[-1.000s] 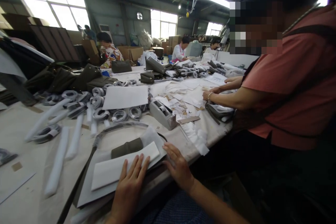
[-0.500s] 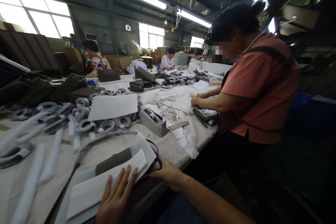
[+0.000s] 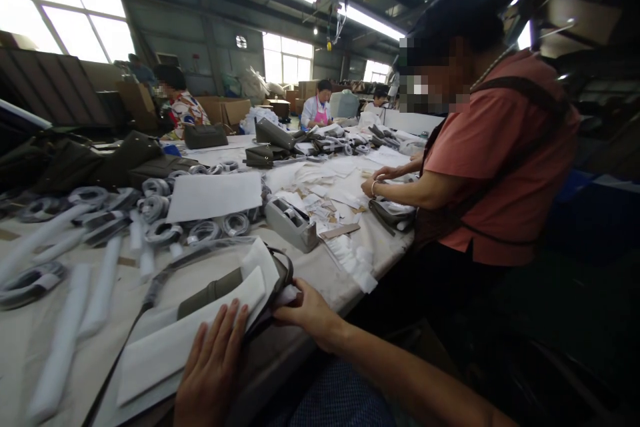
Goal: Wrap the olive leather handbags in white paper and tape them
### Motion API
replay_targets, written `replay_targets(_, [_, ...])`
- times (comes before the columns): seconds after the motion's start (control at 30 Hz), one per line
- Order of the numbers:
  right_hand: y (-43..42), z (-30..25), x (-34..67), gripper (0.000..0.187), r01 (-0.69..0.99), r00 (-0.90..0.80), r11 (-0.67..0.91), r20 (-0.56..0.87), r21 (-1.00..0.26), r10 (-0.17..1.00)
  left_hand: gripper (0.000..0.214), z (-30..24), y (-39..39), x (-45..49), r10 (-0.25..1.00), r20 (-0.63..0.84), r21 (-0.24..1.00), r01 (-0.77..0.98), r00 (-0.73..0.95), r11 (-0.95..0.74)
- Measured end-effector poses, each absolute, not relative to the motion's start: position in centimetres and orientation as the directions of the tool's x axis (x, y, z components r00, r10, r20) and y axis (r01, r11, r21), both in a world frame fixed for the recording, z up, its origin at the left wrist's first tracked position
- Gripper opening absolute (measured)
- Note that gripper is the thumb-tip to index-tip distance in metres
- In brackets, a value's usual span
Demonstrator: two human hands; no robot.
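Olive-green, the handbag (image 3: 210, 293) lies in the head view at the near edge of the cloth-covered desk (image 3: 327, 283), partly under white padding (image 3: 185, 343), its plastic-wrapped strap (image 3: 173, 267) arching behind. The left hand (image 3: 213, 360) rests flat on the padding, fingers extended and grasping nothing. The right hand (image 3: 310, 317) is curled at the bag's right end, thumb and fingers around a whitish piece (image 3: 286, 296); whether they pinch it I cannot tell. Beyond the bag stands a grey tape dispenser (image 3: 291, 223); left of that, a white sheet (image 3: 215, 197) lies over plastic-wrapped coils (image 3: 164, 233). White foam tubes (image 3: 60, 347) lie to the left. A co-worker in a salmon shirt (image 3: 500, 153) works on the right.
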State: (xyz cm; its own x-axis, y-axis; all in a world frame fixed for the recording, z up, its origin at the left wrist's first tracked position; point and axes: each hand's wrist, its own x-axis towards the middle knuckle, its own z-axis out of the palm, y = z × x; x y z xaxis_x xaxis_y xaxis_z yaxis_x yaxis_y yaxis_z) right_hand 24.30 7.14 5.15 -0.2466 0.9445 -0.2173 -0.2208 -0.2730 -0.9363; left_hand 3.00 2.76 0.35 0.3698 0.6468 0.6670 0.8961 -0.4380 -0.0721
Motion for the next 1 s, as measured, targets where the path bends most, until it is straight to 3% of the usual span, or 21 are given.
replay_targets(0.1, [8.8, 4.3, 28.7, 0.042, 0.173, -0.419, 0.010, -0.064, -0.985, 0.906, 0.063, 0.3, 2.8, 2.9, 0.659, 0.657, -0.056, 0.896, 0.366, -0.441])
replay_targets(0.17, [10.6, 4.0, 32.7, 0.020, 0.517, -0.373, 0.333, 0.143, -0.789, 0.917, 0.063, 0.3, 2.8, 2.9, 0.662, 0.652, -0.059, 0.895, 0.370, -0.442])
replay_targets(0.2, [11.6, 4.0, 34.8, 0.018, 0.677, -0.320, 0.397, 0.239, -0.620, 0.917, 0.063, 0.2, 2.8, 3.0, 0.659, 0.653, -0.064, 0.894, 0.373, -0.443])
replay_targets(0.27, [13.6, 3.8, 38.5, 0.024, 0.784, -0.250, 0.372, 0.295, -0.498, 0.922, 0.063, 0.0, 2.7, 3.1, 0.653, 0.657, -0.075, 0.894, 0.377, -0.441])
replay_targets(0.37, [15.9, 3.2, 42.2, 0.031, 0.838, -0.230, 0.341, 0.291, -0.426, 0.929, 0.063, -0.2, 2.7, 3.2, 0.647, 0.663, -0.088, 0.897, 0.377, -0.433])
replay_targets(0.53, [17.7, 2.0, 43.5, 0.009, 0.870, -0.256, 0.335, 0.247, -0.361, 0.934, 0.062, -0.3, 2.6, 3.3, 0.664, 0.646, -0.092, 0.902, 0.377, -0.422])
replay_targets(0.6, [18.3, 1.9, 43.4, 0.010, 0.878, -0.257, 0.325, 0.228, -0.351, 0.939, 0.062, -0.3, 2.6, 3.3, 0.666, 0.644, -0.090, 0.901, 0.377, -0.423])
replay_targets(0.77, [19.4, 2.1, 43.8, 0.009, 0.863, -0.303, 0.353, 0.187, -0.361, 0.934, 0.062, -0.3, 2.7, 3.4, 0.667, 0.648, -0.088, 0.906, 0.367, -0.413])
replay_targets(0.9, [19.4, 2.0, 44.4, 0.033, 0.821, -0.365, 0.402, 0.169, -0.405, 0.916, 0.061, -0.5, 2.8, 3.4, 0.664, 0.647, -0.095, 0.904, 0.375, -0.418])
replay_targets(1.0, [19.4, 1.8, 44.4, 0.022, 0.814, -0.351, 0.389, 0.169, -0.432, 0.921, 0.061, -0.6, 2.8, 3.3, 0.664, 0.647, -0.093, 0.903, 0.375, -0.419])
